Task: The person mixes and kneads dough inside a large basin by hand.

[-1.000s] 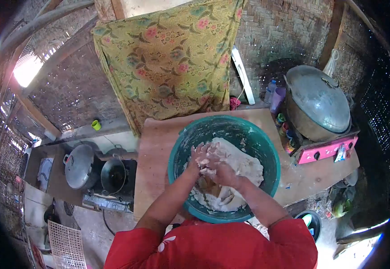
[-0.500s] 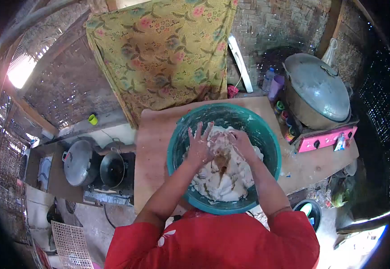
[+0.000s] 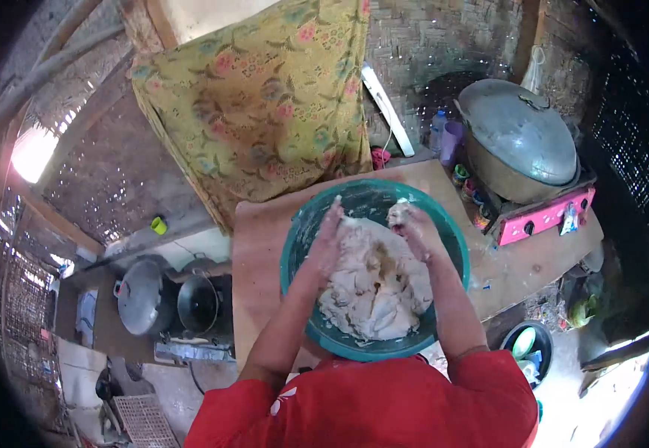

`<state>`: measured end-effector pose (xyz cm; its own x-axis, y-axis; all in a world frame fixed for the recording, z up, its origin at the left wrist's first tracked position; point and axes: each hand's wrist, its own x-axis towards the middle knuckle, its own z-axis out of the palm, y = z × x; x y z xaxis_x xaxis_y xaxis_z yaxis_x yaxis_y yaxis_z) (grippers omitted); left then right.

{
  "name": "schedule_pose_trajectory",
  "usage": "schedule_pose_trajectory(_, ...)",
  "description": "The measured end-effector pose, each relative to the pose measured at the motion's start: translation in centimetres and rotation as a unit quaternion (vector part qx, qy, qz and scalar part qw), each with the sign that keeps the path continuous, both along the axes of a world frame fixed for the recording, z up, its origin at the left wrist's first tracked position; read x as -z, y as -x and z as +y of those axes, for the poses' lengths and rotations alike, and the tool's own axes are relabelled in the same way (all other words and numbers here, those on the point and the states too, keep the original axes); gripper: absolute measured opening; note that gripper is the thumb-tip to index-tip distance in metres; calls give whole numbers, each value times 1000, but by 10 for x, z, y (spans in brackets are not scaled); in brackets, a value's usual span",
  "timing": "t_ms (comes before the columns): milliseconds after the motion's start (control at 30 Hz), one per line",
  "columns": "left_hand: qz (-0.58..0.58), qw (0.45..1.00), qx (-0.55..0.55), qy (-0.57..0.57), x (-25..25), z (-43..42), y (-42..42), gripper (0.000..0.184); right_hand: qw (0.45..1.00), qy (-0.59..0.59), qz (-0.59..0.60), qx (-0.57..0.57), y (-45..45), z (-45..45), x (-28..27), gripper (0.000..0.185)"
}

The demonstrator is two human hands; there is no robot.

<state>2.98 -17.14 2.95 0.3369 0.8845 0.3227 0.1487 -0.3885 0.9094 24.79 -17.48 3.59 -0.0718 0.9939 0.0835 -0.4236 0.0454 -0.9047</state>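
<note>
A large pale mass of floury dough (image 3: 362,299) fills much of a green basin (image 3: 450,257), with a brown patch (image 3: 380,261) near its middle. On the basin's left side, my left hand (image 3: 328,237) is held edge-on beside the dough, fingers stretched out and dusted white. My right hand (image 3: 417,230) is at the far right of the mass, its fingers curled in around a bit of whitish dough. Its fingertips are partly hidden.
The basin stands on a wooden table (image 3: 257,254). To the right, a big lidded pot (image 3: 519,142) sits on a pink stove (image 3: 545,218). A lidded pot (image 3: 141,299) and a wok (image 3: 197,305) are at left. A floral cloth (image 3: 250,104) hangs behind.
Both hands have drawn apart from the dough's centre toward the basin's sides. The right fingers have lifted and curled. The brown patch shows more fully, and the view has shifted slightly.
</note>
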Motion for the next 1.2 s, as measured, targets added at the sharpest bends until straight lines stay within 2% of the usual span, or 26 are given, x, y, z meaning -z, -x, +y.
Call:
schedule_pose_trajectory(33, -214, 959, 77, 170, -24, -12, -2, 55, 1000, -3, 5, 8, -4, 4, 1, 12)
schedule_pose_trajectory(67, -409, 838, 145, 332, -39, -20, -5, 56, 995, 32, 82, -37, -7, 5, 3, 11)
schedule_pose_trajectory(100, -443, 800, 181, 363, -43, -20, -7, 61, 982, 65, 159, -80, -11, 5, 6, 11)
schedule_pose_trajectory(133, -438, 799, 185, 367, -40, -20, -10, 61, 982, 65, 162, -74, -8, 5, 11, 11)
schedule_pose_trajectory(200, -494, 742, 255, 375, -27, -19, -13, 61, 941, 139, 255, -171, 9, 6, 21, 15)
schedule_pose_trajectory(233, -506, 737, 253, 369, -9, -15, -13, 61, 942, 137, 258, -166, 16, 6, 28, 15)
schedule_pose_trajectory(300, -513, 727, 251, 382, 20, -2, -2, 60, 893, 234, 310, -229, 29, 4, 45, 17)
schedule_pose_trajectory(400, -516, 744, 151, 396, 2, -16, -8, 58, 883, 280, 267, -267, 42, 4, 66, 18)
schedule_pose_trajectory(433, -501, 755, 172, 386, 0, -17, -7, 58, 857, 299, 296, -297, 48, -2, 54, 19)
schedule_pose_trajectory(500, -462, 774, 242, 360, -3, -19, -4, 65, 855, 286, 314, -297, 55, -13, 39, 17)
schedule_pose_trajectory(533, -462, 775, 241, 358, -4, -21, -5, 65, 854, 273, 328, -297, 58, -17, 37, 16)
schedule_pose_trajectory(600, -370, 844, 215, 323, -5, -23, -10, 77, 864, 233, 285, -343, 58, -9, 57, 16)
schedule_pose_trajectory(633, -331, 862, 232, 304, -9, -24, -10, 85, 879, 248, 268, -308, 59, -11, 53, 17)
schedule_pose_trajectory(667, -331, 863, 230, 305, -13, -26, -10, 85, 891, 262, 251, -272, 60, -14, 49, 18)
schedule_pose_trajectory(733, -248, 906, 204, 275, -19, -30, -13, 87, 897, 266, 238, -260, 60, -19, 39, 17)
schedule_pose_trajectory(833, -249, 911, 223, 244, -12, -31, -16, 86, 906, 264, 214, -253, 55, -18, 36, 16)
schedule_pose_trajectory(900, -242, 907, 223, 261, -14, -30, -15, 85, 909, 257, 202, -260, 51, -14, 41, 16)
schedule_pose_trajectory(967, -232, 905, 221, 280, -15, -29, -11, 84, 845, 254, 338, -327, 54, -11, 49, 17)
schedule_pose_trajectory(1067, -261, 891, 250, 275, -6, -21, -7, 81, 871, 284, 283, -283, 53, -12, 45, 12)
schedule_pose_trajectory(1167, -247, 898, 237, 276, -9, -21, -10, 82, 884, 298, 245, -263, 52, -14, 31, 13)
schedule_pose_trajectory(1200, -244, 907, 201, 279, -12, -24, -12, 78, 885, 298, 242, -263, 48, -10, 42, 13)
